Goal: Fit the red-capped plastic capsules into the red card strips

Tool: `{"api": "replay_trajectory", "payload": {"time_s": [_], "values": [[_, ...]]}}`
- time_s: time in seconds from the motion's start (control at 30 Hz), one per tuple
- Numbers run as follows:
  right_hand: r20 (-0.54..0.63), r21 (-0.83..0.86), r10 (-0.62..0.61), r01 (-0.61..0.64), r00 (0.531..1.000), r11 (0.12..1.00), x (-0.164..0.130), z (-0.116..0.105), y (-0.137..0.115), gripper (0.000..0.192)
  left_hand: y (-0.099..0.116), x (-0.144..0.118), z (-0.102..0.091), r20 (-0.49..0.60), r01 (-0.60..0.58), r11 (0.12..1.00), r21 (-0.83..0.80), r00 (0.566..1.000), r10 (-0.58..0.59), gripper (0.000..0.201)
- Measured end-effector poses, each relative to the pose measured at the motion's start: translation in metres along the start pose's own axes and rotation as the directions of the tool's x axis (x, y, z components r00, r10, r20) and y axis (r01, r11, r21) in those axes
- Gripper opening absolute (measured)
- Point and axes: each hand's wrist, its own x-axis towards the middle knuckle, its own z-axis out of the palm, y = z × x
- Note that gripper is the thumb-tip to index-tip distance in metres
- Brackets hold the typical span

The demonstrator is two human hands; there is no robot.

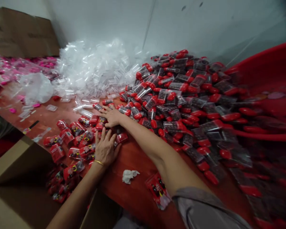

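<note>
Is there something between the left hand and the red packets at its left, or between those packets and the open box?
Nothing visible separates the left hand from the nearest red packets. Toward the open box, only more packets lie between; no other obstacle shows.

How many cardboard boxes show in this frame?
2: a closed-looking box at the back left, and an open box at the lower left, with red packets inside. Others may be hidden.
</note>
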Motion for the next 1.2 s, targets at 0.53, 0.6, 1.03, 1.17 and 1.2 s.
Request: {"api": "replay_trajectory", "payload": {"time_s": [0.53, 0.6, 1.03, 1.17, 1.2], "values": [[-0.088, -0.145, -0.142, 0.128, 0.986, 0.981, -0.115, -0.012, 0.023, 0.031, -0.022, -0.005, -0.004, -0.025, 0.041, 0.988, 0.147, 0.999, -0.037, 0.034], [-0.089, -0.153, -0.146, 0.131, 0.985, 0.979, -0.13, -0.013, 0.026, 0.031, -0.023, -0.005, -0.003, -0.034, 0.043, 0.989, 0.139, 0.999, -0.038, 0.034], [0.028, -0.174, -0.068, 0.072, 0.997, 0.982, -0.253, -0.024, 0.04, 0.028, -0.021, -0.003, -0.006, -0.065, 0.104, 0.995, -0.009, 0.992, -0.104, 0.047], [0.013, -0.14, -0.018, 0.02, 1.0, 0.99, -0.273, -0.027, 0.039, 0.032, 0.011, -0.012, -0.02, -0.117, 0.009, 0.992, -0.128, 0.993, -0.024, 0.052], [-0.001, -0.137, 0.0, 0.0, 1.0, 0.991, -0.277, -0.029, 0.034, 0.034, 0.026, -0.017, -0.023, -0.096, -0.047, 0.986, -0.161, 0.995, 0.032, 0.049]]}}
